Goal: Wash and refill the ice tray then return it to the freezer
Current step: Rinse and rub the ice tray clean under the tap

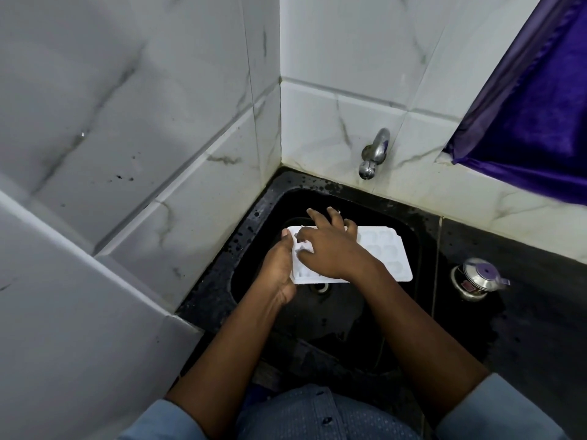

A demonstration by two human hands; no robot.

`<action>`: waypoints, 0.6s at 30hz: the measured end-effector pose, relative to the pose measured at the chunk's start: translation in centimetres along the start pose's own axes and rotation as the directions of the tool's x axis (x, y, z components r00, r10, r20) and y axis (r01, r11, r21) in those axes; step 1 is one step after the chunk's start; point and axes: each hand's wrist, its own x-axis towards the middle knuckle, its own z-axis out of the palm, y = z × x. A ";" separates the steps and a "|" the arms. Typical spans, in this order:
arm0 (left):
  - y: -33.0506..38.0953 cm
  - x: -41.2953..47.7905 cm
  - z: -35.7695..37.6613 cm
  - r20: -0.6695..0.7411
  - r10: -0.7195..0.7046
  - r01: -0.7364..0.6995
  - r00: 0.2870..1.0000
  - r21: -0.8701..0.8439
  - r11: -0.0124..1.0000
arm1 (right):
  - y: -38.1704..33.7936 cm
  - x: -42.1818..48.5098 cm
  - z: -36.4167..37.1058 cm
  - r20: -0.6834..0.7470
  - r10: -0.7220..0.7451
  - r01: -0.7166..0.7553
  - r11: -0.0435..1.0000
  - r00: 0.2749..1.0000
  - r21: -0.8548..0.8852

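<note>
Our left hand (pixel 279 268) grips the left short end of the white ice tray (pixel 387 252), thumb over the top edge and fingers curled beneath. Our right hand (pixel 330 249) lies flat across the tray's left half, its fingers spread and reaching past the far long edge, touching the surface without closing round it. The two hands sit close together, and the right wrist crosses the tray's near edge. The tray lies roughly level over the black sink (pixel 254 223), cavities up, its right half bare and above the drain (pixel 319 287). Behind it a steel tap (pixel 374 154) juts from the marbled wall tiles (pixel 333 128). To the right, a steel container (pixel 476 277) with a purple lid stands on the dark counter (pixel 524 312), under a purple curtain (pixel 524 122).
</note>
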 end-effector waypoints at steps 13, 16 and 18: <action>0.2 0.0 -0.5 -0.044 0.016 -0.016 0.999 -0.005 1.000 | 3.0 -1.4 -1.0 -0.124 0.074 -0.061 0.993 0.990 0.100; -0.1 0.3 -0.8 -0.030 0.011 -0.011 0.999 -0.002 1.000 | 3.0 -1.6 -0.8 -0.091 0.070 -0.062 0.994 0.993 0.085; -0.1 0.2 -0.7 -0.022 -0.002 0.002 1.000 -0.004 1.000 | 2.7 -1.5 -0.7 -0.085 0.054 -0.048 0.996 0.995 0.073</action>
